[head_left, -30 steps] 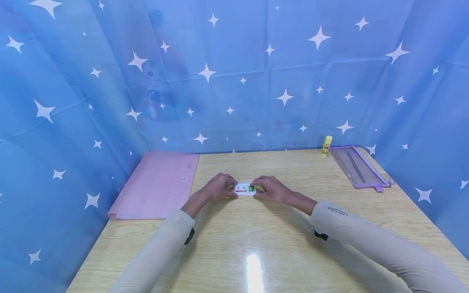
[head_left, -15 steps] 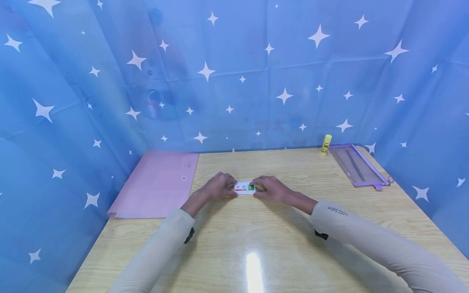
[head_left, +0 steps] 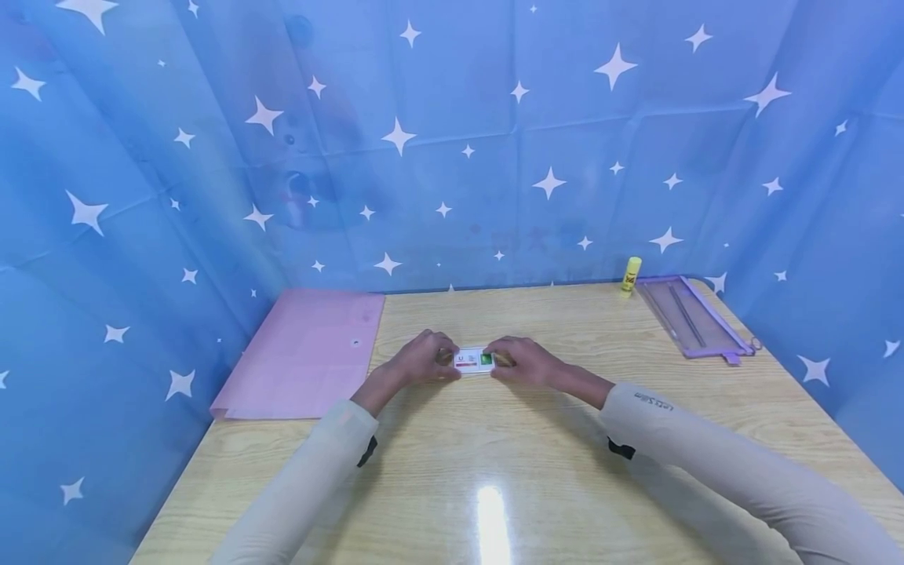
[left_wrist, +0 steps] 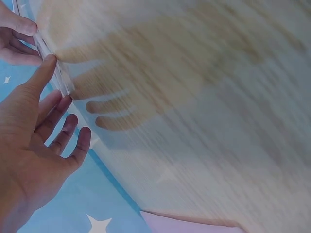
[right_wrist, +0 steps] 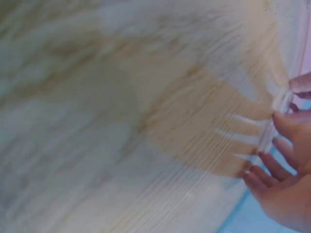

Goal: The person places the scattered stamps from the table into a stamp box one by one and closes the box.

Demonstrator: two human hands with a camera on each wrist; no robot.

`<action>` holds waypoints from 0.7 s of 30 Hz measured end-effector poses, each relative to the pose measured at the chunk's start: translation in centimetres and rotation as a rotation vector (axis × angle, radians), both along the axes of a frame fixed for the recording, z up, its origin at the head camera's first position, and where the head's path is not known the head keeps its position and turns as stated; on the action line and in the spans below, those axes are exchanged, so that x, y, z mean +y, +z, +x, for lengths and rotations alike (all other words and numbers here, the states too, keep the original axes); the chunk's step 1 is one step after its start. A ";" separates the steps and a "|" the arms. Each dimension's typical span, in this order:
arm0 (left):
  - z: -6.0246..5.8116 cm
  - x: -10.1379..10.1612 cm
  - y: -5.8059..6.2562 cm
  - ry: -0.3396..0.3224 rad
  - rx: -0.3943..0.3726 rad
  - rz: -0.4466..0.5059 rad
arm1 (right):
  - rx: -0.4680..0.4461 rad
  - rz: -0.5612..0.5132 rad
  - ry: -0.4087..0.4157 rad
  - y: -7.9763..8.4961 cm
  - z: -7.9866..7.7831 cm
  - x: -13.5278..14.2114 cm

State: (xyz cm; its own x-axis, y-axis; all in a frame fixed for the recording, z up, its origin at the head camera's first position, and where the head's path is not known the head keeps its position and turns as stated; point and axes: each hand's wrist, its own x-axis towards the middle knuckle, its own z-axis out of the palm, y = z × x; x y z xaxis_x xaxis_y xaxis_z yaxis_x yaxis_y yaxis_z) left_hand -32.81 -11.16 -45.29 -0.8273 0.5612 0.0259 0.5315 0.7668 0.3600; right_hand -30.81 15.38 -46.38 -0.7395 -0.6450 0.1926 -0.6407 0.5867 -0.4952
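Note:
Between my two hands lies a small flat white packet with red print, a red strip and a green square at its right end. My left hand pinches its left end between thumb and fingers. At the right end, my right hand pinches it the same way. The left wrist view shows the packet's thin, layered, whitish side, with the left thumb and fingertips on it. From the right wrist, the packet's side is blurred, and the right hand holds it just above or on the tabletop; I cannot tell which.
A pink folder lies at the table's left. At the back right stands a yellow glue stick, beside a purple mesh zip pouch with thin pencil-like sticks in it. A blue starry curtain hangs behind the wooden table.

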 end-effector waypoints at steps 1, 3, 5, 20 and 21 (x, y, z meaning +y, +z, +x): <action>0.0 0.0 0.0 -0.001 0.002 0.002 | -0.001 0.001 0.004 0.0 0.0 0.0; 0.0 0.0 0.0 0.002 0.000 0.004 | -0.007 0.000 0.009 0.1 0.0 0.0; 0.0 0.0 0.0 0.001 -0.002 0.009 | -0.012 -0.004 0.012 0.1 0.0 0.0; 0.4 -0.2 -0.4 0.002 -0.043 0.048 | -0.021 0.004 -0.010 -0.2 0.2 0.2; 0.5 -0.3 -0.3 0.006 -0.035 0.037 | -0.011 0.011 -0.023 -0.2 0.3 0.2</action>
State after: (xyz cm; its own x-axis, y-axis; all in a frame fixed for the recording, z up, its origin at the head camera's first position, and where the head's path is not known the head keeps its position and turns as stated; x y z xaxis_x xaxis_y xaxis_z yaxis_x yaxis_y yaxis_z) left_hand -32.33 -11.45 -45.59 -0.8315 0.5552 0.0171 0.5132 0.7561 0.4062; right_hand -30.53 15.61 -46.56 -0.7562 -0.6296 0.1780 -0.6217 0.6066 -0.4955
